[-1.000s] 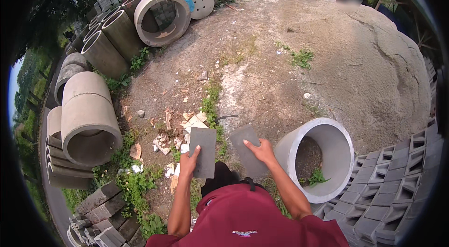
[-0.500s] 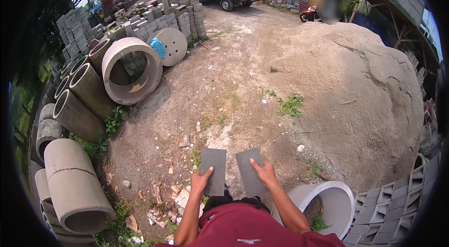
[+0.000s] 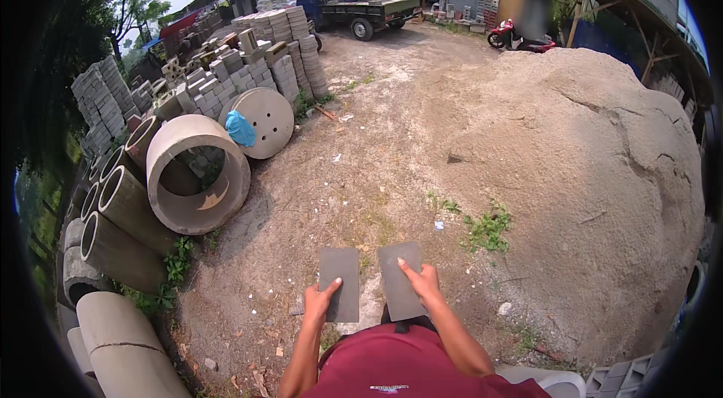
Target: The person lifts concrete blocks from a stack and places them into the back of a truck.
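Observation:
A thin, flat grey rectangular plate (image 3: 345, 300) is held upright in front of my body by my left hand (image 3: 319, 301). The thumb lies across its face, and the fingers behind it are hidden. My right hand (image 3: 425, 285) grips a second grey rectangular plate (image 3: 395, 294) in the same way, its thumb near the upper right edge. This plate leans slightly, its top toward the left. A narrow gap separates the two, and bare ground shows through it.
A big sand heap (image 3: 572, 172) fills the right side. On the left stand concrete rings (image 3: 160, 202), a holed round slab (image 3: 275, 127) and stacked grey blocks (image 3: 245, 78). Beyond them is a truck (image 3: 376, 10), with people by the building and a red motorcycle (image 3: 520, 40).
The rings and sand heap have slid lower in view, and the concrete ring by my right arm has mostly left it. Both plates remain in my hands, slightly closer together.

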### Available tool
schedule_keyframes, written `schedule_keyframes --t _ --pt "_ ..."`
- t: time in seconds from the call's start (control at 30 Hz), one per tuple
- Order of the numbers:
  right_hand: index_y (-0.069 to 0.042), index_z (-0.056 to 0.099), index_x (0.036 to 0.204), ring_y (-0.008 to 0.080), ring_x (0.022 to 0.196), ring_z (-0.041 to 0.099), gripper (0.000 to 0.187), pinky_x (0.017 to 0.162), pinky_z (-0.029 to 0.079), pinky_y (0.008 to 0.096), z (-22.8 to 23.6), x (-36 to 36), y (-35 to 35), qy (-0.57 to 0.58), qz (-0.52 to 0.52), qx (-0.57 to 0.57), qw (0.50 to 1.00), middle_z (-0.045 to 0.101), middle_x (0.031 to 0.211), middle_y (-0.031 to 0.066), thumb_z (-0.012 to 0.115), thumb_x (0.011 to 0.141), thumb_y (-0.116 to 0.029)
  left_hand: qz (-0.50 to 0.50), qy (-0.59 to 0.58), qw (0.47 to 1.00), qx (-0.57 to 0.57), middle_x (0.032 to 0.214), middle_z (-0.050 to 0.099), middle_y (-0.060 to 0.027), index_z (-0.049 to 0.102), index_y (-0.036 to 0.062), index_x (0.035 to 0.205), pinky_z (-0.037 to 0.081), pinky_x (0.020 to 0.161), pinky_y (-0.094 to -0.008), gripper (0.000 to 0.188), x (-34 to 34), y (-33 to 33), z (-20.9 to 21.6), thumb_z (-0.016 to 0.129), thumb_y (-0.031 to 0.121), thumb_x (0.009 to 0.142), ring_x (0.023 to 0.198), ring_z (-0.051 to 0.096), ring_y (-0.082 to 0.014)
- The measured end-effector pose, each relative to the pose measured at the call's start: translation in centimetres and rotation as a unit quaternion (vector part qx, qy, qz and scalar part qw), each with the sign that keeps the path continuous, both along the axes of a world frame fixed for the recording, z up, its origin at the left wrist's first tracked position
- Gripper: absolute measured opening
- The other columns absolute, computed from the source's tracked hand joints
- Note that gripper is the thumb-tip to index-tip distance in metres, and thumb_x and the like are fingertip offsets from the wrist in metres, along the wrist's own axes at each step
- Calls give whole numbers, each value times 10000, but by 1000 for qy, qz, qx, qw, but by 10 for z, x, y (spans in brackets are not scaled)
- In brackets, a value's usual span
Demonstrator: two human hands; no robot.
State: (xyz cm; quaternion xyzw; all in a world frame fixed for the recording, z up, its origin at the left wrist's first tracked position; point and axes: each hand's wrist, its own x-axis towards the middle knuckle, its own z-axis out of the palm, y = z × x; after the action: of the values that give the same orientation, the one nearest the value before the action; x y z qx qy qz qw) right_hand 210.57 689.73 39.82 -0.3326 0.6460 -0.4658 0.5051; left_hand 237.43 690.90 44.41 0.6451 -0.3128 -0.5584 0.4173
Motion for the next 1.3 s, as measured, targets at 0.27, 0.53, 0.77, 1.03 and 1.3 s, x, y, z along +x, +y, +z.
schedule_keyframes --t 0.27,0.53,0.77,1.03,1.3 --pt "54 691 930 185 692 683 475 630 549 324 27 -50 -219 91 8 -31 995 708 823 128 806 768 -378 0 58 998 1 892 698 -159 645 -101 1024 556 677 -337 418 -44 -227 24 785 216 791 740 686 -214" --pt "44 704 932 184 716 690 472 636 551 323 29 -91 -449 34 -64 -28 997 714 826 127 841 730 -360 -58 39 997 -45 878 703 -150 659 -95 1006 548 652 -323 439 -86 -505 -13 824 222 751 714 680 -197" --pt "46 687 929 177 688 675 434 619 548 324 33 -124 -660 22 -88 -15 996 706 827 124 838 742 -316 -103 4 995 -11 852 705 -135 663 -89 1003 541 627 -305 459 -124 -720 -19 826 258 750 688 675 -183" --pt "45 690 935 177 704 677 437 637 548 320 18 -169 -914 -28 -89 -13 996 708 837 121 833 745 -322 -63 48 997 -5 874 705 -132 660 -81 1022 537 637 -312 437 -165 -948 -20 812 237 764 692 671 -182" --pt "33 700 938 160 703 686 450 640 552 314 -2 -224 -1182 80 8 -31 996 714 836 117 838 740 -347 4 12 1000 -26 914 698 -138 650 -114 1030 530 712 -326 456 -217 -1197 -69 812 222 768 761 667 -195"
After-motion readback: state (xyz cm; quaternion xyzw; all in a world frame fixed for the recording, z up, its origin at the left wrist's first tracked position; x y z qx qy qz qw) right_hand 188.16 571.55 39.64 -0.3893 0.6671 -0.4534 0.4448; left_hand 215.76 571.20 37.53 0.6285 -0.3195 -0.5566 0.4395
